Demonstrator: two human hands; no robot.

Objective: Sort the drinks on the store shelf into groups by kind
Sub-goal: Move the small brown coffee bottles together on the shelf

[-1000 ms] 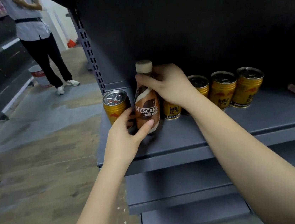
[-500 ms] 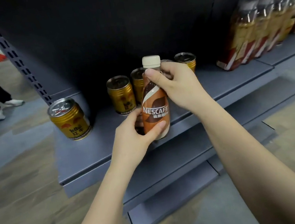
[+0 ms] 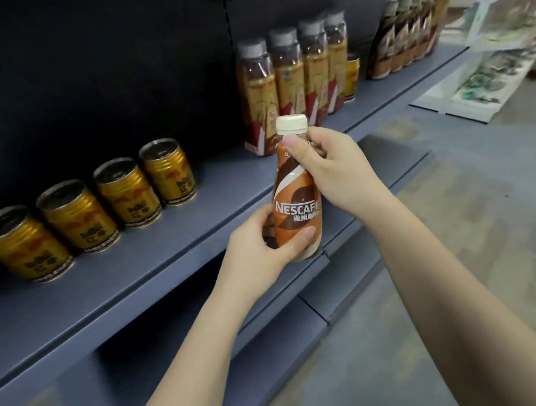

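Head view is showing both hands closing on one Nescafé bottle point(image 3: 296, 196), which is standing upright in the air in front of the shelf point(image 3: 108, 290), clear of its front edge. The left hand point(image 3: 259, 251) is cupping the bottle's base, fingers curled round its left side and the thumb pressing across the front low on the label. The right hand point(image 3: 333, 171) is gripping the neck just under the cream cap point(image 3: 291, 124), thumb lying on the front, the other fingers wrapping behind out of sight. Neither hand is spread; both are pressing against the bottle.

The bottle's base is partly hiding behind the left thumb, and the small print under the brand name is too blurred to read. On the shelf, four gold cans point(image 3: 93, 217) are standing in a row to the left of the bottle. Behind the bottle, tall tea bottles point(image 3: 292, 78) are standing in a row at the back, their labels smeared by blur. A small can point(image 3: 351, 79) is peeking out beside them, mostly covered. Further right of the bottle, darker bottles point(image 3: 405, 41) are blurring together so their count is unclear. A pale rack point(image 3: 507, 15) at the far right is cut off by the frame edge.
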